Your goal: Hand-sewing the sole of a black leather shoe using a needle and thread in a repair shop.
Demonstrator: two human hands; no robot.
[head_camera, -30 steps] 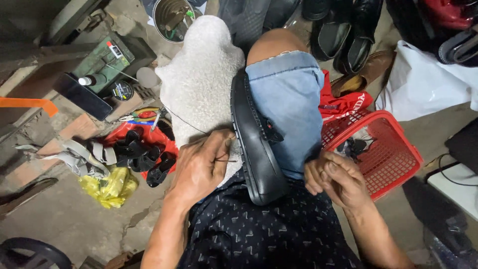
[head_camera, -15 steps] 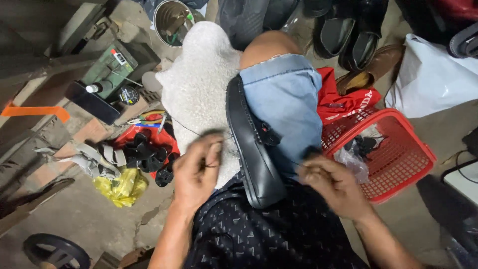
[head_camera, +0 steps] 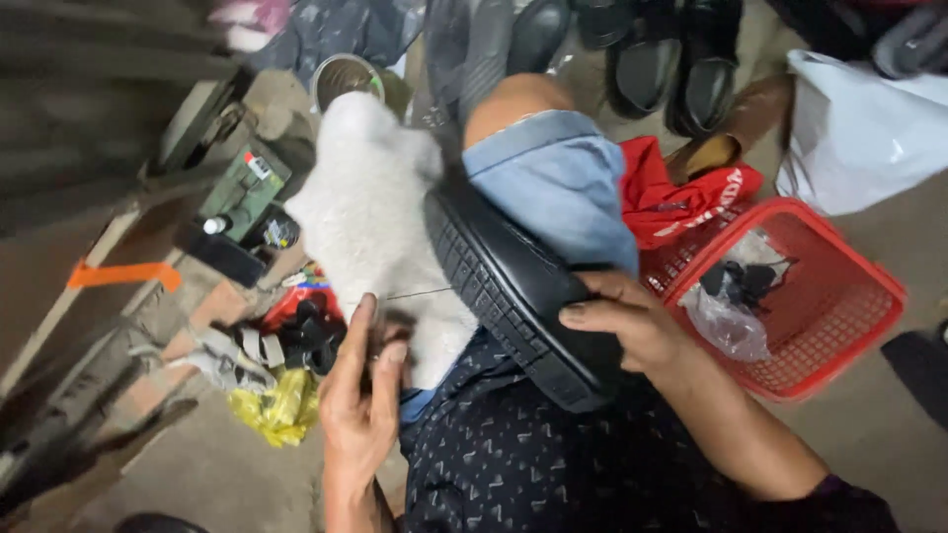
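A black shoe point(head_camera: 513, 286), long axis diagonal across the lap, is clamped by the right hand point(head_camera: 622, 321); a thread point(head_camera: 415, 293) is pinched by the left hand point(head_camera: 360, 395) alongside.

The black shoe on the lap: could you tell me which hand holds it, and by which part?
The right hand grips the black shoe at its near end, fingers over the ridged sole. The left hand is off it, apparently pinching a thread.

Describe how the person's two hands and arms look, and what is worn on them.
Both hands are bare: no gloves, rings or watch visible. The left hand has a bare forearm. The right hand also has a bare forearm, ending in a dark sleeve near the elbow.
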